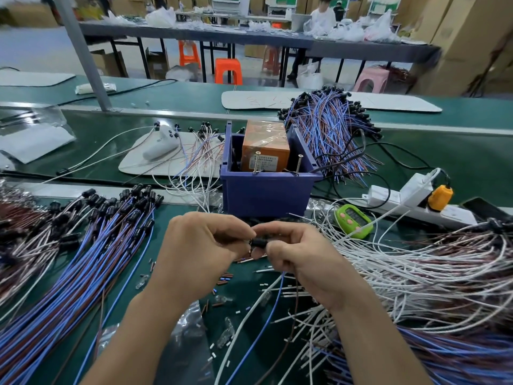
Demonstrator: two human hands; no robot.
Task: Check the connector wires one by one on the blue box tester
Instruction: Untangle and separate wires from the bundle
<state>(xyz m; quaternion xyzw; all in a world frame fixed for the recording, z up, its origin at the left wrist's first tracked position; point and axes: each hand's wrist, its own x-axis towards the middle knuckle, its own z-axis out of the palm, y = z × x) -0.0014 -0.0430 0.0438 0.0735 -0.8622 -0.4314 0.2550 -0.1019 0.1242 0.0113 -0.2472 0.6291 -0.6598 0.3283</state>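
- Blue and brown wires fan out on the left of the green bench, black caps all pointing one way. I'd guess this is a sorted pile, kept apart from the rest.
- Left hand: fingers curled, thumb and fingertips pinching one end of a small black connector, apparently steadying it.
- That connector sits between both hands, touching each, just in front of the blue box tester and not yet on it.
- Two screws stand up at the box's near rim, probably the test contacts, within easy reach.
- Right hand: curled too, gripping the connector's other end, with its blue lead hanging out below the palm.
- White wires are heaped on the right, near that hand, likely the waiting stock.
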